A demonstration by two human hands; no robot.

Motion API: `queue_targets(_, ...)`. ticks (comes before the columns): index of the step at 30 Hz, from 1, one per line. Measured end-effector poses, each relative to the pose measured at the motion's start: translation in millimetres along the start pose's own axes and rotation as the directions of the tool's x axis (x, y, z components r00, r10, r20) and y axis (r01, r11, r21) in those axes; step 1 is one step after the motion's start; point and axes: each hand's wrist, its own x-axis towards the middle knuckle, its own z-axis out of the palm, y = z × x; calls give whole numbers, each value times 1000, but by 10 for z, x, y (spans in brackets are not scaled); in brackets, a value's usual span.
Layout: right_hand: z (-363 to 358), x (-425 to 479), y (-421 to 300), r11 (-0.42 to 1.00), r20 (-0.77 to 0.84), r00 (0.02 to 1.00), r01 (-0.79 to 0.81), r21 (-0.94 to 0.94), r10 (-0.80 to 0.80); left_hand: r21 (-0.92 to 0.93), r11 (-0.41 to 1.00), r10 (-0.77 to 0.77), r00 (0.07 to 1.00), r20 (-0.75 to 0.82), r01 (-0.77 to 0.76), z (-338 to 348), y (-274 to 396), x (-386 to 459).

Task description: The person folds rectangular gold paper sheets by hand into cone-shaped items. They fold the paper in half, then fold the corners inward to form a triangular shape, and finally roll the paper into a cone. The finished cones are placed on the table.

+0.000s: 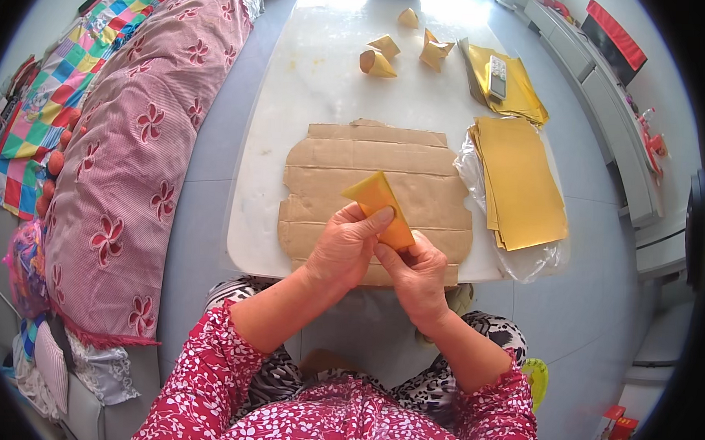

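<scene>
A folded sheet of gold paper (394, 226) is held up between both hands over a flattened piece of cardboard (330, 189). My left hand (348, 240) grips its left side, thumb pressed on the front face. At the lower right corner, my right hand (415, 267) pinches the paper between thumb and fingers. The paper tapers to a pointed tip at its upper end. To the right, a stack of flat gold paper sheets (522, 186) lies on clear plastic wrapping (524, 263).
Several folded gold paper pieces (378, 64) stand farther back on the white table (267, 139). A remote control (497, 77) rests on a second pile of gold sheets (521, 80). On the left is a sofa under a pink patterned cover (130, 169); grey drawers (589, 71) line the right.
</scene>
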Motion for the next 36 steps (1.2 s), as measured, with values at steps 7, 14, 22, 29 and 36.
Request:
queue_targets(7,52,-16,49,997,33,999,-42,61,40,-54,998,-29,999,25,30,-7,-1,15)
queue_targets(14,34,-17,-43,998,60,996,-58,-7,59,-60,997,-43,997,66,47,-24,80,-4)
queue_targets(22,-186,51,-120,934,-137,926,338,-115,-352,258,966,43,998,-40,-31,-28,129,-14)
queue_targets(29,-243,48,-193,997,-71,995,70,21,-68,483,873,-58,998,-21,61,51,117,-100)
queue_targets(36,-307,31,-271,999,-30,999,15,48,-13,501,864,-64,998,7,52,88,123,-113)
